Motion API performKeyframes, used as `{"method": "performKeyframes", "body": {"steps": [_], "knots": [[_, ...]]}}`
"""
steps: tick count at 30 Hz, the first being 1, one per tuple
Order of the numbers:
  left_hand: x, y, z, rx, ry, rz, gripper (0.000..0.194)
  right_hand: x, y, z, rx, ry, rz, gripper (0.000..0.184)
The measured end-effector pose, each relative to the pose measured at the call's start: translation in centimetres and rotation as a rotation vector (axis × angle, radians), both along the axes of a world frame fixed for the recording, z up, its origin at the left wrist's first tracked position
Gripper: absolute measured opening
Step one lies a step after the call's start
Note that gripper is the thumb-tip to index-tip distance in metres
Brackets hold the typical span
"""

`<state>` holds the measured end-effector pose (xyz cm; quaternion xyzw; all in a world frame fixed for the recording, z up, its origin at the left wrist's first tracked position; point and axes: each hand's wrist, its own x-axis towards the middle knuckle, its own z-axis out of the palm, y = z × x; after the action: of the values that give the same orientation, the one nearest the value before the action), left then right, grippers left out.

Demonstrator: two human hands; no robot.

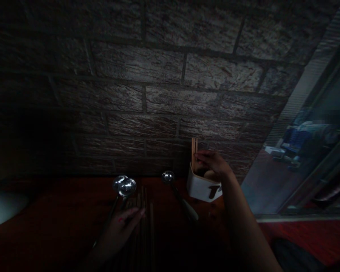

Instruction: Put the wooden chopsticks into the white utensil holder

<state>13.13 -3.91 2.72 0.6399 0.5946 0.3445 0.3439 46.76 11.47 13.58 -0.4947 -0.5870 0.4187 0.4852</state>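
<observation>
My right hand reaches over a white holder by the brick wall, its fingers pinched on a bundle of wooden chopsticks standing upright in the holder. My left hand lies low on the dark red table, fingers stretched out over several loose chopsticks lying flat. Two metal ladles rest just beyond its fingertips, bowls up. A third ladle lies between the two hands, its handle running toward me.
A dark brick wall stands right behind the table. On the right a glass pane in a dark frame shows a lit area beyond. A pale rounded object sits at the far left edge. The scene is very dim.
</observation>
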Motion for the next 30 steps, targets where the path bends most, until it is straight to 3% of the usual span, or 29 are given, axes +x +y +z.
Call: {"method": "performKeyframes", "body": {"steps": [8,15,24,30], "knots": [[-0.2,0.1,-0.4,-0.011,0.004,-0.018,0.044,0.2,0.3,-0.3,-0.020,0.003,0.037,0.035],[-0.1,0.0,0.2,0.012,0.033,-0.009,0.043,0.0,0.2,-0.1,-0.006,0.039,0.027,0.035],[-0.2,0.0,-0.3,-0.028,0.003,-0.018,0.044,-1.0,-0.5,0.3,-0.069,0.068,0.080,0.044],[-0.1,0.0,-0.2,0.000,-0.001,-0.028,0.045,-1.5,-0.6,0.3,-0.072,0.011,0.071,0.037]]}}
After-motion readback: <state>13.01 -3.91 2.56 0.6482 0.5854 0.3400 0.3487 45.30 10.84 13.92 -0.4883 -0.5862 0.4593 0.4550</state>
